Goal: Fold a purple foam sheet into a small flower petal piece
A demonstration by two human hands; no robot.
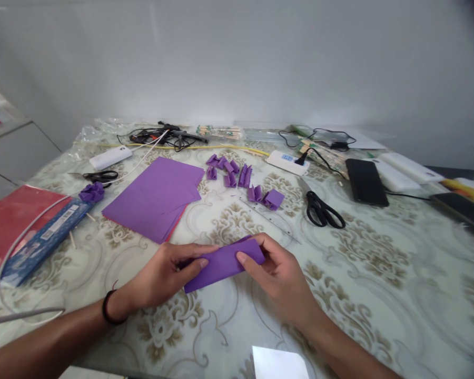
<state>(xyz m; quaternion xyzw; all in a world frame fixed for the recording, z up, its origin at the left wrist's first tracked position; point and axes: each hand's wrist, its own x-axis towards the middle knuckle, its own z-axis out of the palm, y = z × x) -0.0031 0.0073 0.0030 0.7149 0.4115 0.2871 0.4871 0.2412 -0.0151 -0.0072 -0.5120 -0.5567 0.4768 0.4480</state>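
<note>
Between my two hands is a folded strip of purple paper [223,263], held just over the patterned tablecloth. My left hand [169,273] pinches its left end, thumb on top. At the right end my right hand [278,268] grips it the same way, fingers behind the paper. Beyond the hands lie several small folded purple paper pieces [245,176] in a loose group. A stack of purple paper sheets [154,192] rests to the left, with a red edge showing beneath. A clear ruler [268,218] lies just past my right hand.
Black-handled scissors [324,210] lie right, and a second pair [100,176] left. A crumpled purple paper [91,192] sits beside a red paper pack [19,221]. A power strip [287,162], cables [169,136] and a phone [366,181] are farther back. White paper [279,363] lies in front.
</note>
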